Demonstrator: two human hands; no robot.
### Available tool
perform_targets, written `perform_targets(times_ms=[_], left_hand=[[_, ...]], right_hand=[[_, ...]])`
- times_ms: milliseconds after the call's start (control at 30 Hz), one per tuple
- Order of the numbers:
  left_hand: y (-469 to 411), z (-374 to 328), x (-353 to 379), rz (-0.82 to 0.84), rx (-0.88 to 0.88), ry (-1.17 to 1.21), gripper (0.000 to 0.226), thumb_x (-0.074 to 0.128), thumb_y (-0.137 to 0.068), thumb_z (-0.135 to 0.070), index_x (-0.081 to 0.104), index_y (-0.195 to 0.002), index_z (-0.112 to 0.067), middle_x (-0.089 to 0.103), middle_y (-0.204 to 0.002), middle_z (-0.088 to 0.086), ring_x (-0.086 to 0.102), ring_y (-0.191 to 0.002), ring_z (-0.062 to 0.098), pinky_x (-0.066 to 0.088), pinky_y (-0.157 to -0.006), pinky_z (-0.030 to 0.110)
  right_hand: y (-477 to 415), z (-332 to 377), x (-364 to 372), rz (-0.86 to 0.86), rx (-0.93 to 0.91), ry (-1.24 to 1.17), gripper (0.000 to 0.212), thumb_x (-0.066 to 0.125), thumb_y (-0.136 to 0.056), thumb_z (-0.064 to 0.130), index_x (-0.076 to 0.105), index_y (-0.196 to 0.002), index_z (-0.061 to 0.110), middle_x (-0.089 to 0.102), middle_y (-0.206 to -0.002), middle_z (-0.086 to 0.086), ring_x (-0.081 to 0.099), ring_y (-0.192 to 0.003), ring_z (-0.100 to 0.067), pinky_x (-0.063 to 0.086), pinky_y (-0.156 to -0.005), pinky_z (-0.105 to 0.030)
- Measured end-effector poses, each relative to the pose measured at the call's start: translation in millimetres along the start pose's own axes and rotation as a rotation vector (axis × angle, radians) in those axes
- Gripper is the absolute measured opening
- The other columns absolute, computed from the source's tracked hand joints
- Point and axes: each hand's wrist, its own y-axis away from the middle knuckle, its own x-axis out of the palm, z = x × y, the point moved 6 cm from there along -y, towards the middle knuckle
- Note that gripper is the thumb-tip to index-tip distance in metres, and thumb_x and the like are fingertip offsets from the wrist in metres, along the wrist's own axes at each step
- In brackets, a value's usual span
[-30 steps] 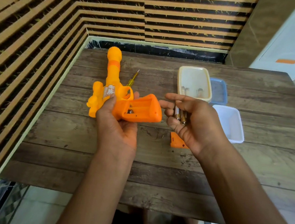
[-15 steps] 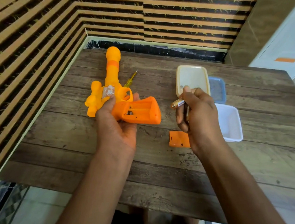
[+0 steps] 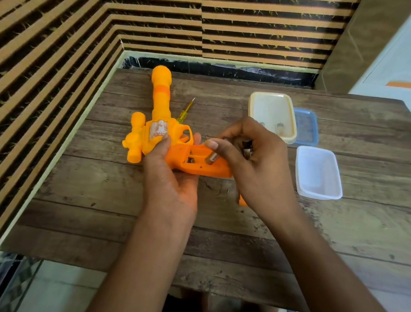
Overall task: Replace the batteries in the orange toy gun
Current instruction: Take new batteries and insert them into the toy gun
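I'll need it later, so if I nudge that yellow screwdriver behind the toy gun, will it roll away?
Likely: the yellow screwdriver has a round-looking handle and lies loose on the flat table, so a nudge could roll it. It looks slim, so probably light. The orange toy gun beside it might stop it.

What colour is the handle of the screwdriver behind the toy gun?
Yellow, see-through. The screwdriver shows best in the head view, just beyond the orange toy gun.

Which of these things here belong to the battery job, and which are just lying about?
Job: orange toy gun, battery, battery cover, screwdriver, cream tray holding batteries.
Lying about: blue tray, white tub.
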Motion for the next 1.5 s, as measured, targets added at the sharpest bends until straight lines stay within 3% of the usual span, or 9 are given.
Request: perform_targets(times_ms=[100, 233, 433, 700, 833, 933, 1000, 1067, 1500], left_hand=[[0.6, -0.2, 1.2, -0.006, -0.004, 0.009, 0.038, 0.060, -0.102, -0.022, 0.058, -0.139, -0.012, 0.071, -0.125, 0.022, 0.077, -0.100, 0.033, 0.058, -0.096, 0.055], [-0.3, -2.6, 2.3, 0.008, -0.011, 0.007, 0.037, 0.056, -0.104, -0.021, 0.058, -0.139, -0.012, 0.070, -0.128, 0.022, 0.076, -0.105, 0.033, 0.063, -0.067, 0.038], [1.0, -2.9, 2.6, 0.004, -0.016, -0.023, 0.039, 0.051, -0.106, -0.022, 0.058, -0.141, -0.006, 0.071, -0.122, 0.023, 0.071, -0.099, 0.032, 0.053, -0.045, 0.026], [-5.0, -2.7, -2.4, -0.006, 0.002, -0.033, 0.038, 0.059, -0.102, -0.023, 0.060, -0.139, -0.014, 0.072, -0.125, 0.020, 0.078, -0.099, 0.032, 0.060, -0.090, 0.055], [-4.9, -4.4, -2.9, -0.007, 0.018, -0.028, 0.038, 0.062, -0.101, -0.023, 0.060, -0.139, -0.017, 0.073, -0.123, 0.017, 0.079, -0.094, 0.032, 0.062, -0.084, 0.055], [-5.1, -3.7, -3.4, 0.000, 0.004, -0.020, 0.039, 0.062, -0.101, -0.023, 0.059, -0.139, -0.016, 0.072, -0.125, 0.018, 0.079, -0.095, 0.032, 0.065, -0.076, 0.050], [-5.2, -3.3, -3.0, 0.000, 0.001, -0.015, 0.038, 0.061, -0.102, -0.022, 0.059, -0.139, -0.015, 0.072, -0.125, 0.019, 0.079, -0.095, 0.031, 0.065, -0.075, 0.049], [-4.8, -3.5, -2.5, 0.002, 0.003, -0.018, 0.037, 0.060, -0.102, -0.021, 0.059, -0.139, -0.015, 0.072, -0.126, 0.019, 0.079, -0.095, 0.031, 0.064, -0.079, 0.052], [-3.6, -7.6, -3.4, 0.007, 0.017, -0.050, 0.036, 0.056, -0.104, -0.015, 0.059, -0.141, -0.014, 0.072, -0.126, 0.018, 0.078, -0.097, 0.033, 0.062, -0.083, 0.051]], right_hand=[[-0.1, 0.4, -1.8, 0.007, -0.037, 0.082, 0.017, 0.079, -0.091, 0.028, 0.071, -0.086, 0.014, 0.063, -0.064, 0.017, 0.057, -0.066, -0.007, 0.047, -0.063, -0.028], [4.3, 12.4, 5.7, 0.031, -0.263, 0.347, 0.020, 0.075, -0.092, 0.031, 0.068, -0.088, 0.013, 0.050, -0.062, 0.013, 0.047, -0.054, -0.010, 0.047, -0.049, -0.041], [8.9, 15.7, 18.4, 0.077, -0.428, 0.540, 0.023, 0.069, -0.086, 0.037, 0.066, -0.087, 0.014, 0.067, -0.066, -0.003, 0.064, -0.057, -0.037, 0.050, -0.045, -0.045], [0.9, 4.3, -2.2, -0.014, -0.094, 0.230, 0.028, 0.054, -0.106, 0.030, 0.068, -0.093, 0.010, 0.062, -0.067, 0.001, 0.055, -0.060, -0.015, 0.044, -0.059, -0.043], [-2.3, -6.5, -12.8, -0.089, 0.151, 0.223, 0.027, 0.058, -0.105, 0.039, 0.071, -0.096, 0.017, 0.056, -0.058, 0.016, 0.053, -0.059, -0.004, 0.035, -0.056, -0.029], [-0.6, -16.5, -6.4, 0.026, 0.370, 0.248, 0.045, 0.072, -0.090, 0.058, 0.076, -0.084, 0.013, 0.064, -0.065, 0.010, 0.060, -0.065, -0.005, 0.046, -0.061, -0.033], [3.3, -23.8, -1.0, 0.097, 0.511, 0.172, 0.055, 0.079, -0.084, 0.056, 0.058, -0.058, 0.012, 0.044, -0.045, 0.012, 0.043, -0.043, -0.006, 0.034, -0.051, -0.030], [5.6, -30.4, 1.6, 0.121, 0.610, 0.070, 0.056, 0.083, -0.082, 0.050, 0.046, -0.059, 0.016, 0.032, -0.039, 0.011, 0.031, -0.036, -0.008, 0.028, -0.050, -0.028], [9.3, -31.4, 11.3, 0.055, 0.634, 0.031, 0.040, 0.091, -0.074, 0.026, 0.054, -0.060, 0.016, 0.052, -0.043, 0.006, 0.049, -0.035, -0.005, 0.037, -0.039, -0.021]])
